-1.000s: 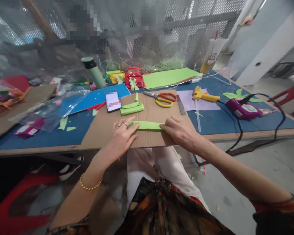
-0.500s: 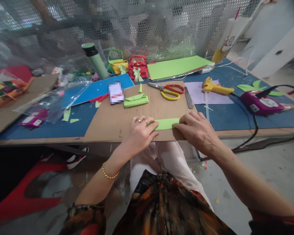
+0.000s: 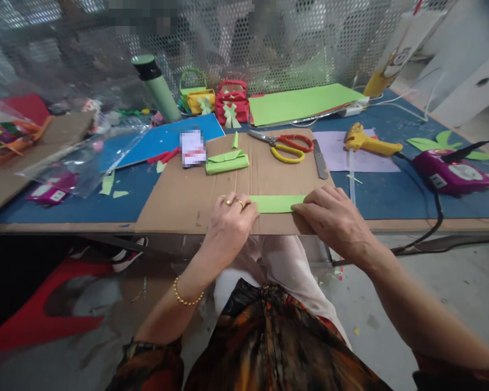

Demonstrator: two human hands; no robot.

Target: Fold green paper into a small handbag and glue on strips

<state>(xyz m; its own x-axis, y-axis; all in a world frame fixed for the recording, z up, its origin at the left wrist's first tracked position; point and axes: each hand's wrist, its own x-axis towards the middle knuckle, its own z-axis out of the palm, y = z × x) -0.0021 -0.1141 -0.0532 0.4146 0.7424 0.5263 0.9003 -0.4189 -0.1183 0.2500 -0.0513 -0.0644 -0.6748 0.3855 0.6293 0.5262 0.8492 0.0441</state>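
Observation:
A green paper strip (image 3: pixel 277 204) lies lengthwise near the front edge of a brown cardboard sheet (image 3: pixel 179 201). My left hand (image 3: pixel 233 217) is closed on its left end, fingers curled and covering that end. At the right end, my right hand (image 3: pixel 330 214) pinches the strip between thumb and fingers. Beyond my left hand sit a folded green paper piece (image 3: pixel 227 162) and a small green paper scrap (image 3: pixel 235 140). Scissors (image 3: pixel 289 147) with red and yellow handles and a grey blade (image 3: pixel 320 159) lie farther back on the cardboard.
A yellow glue gun (image 3: pixel 372 144) rests on lilac paper at right, beside a purple box (image 3: pixel 446 172) with a black cable. Small paper bags (image 3: pixel 231 100), green sheets (image 3: pixel 305 104) and a green bottle (image 3: pixel 158 89) stand along the back. Plastic wrap (image 3: pixel 85 163) lies left.
My left hand has shifted slightly left and its fingers have drawn in; my right hand is slightly farther right. More of the strip's length shows between them. The view has moved a little.

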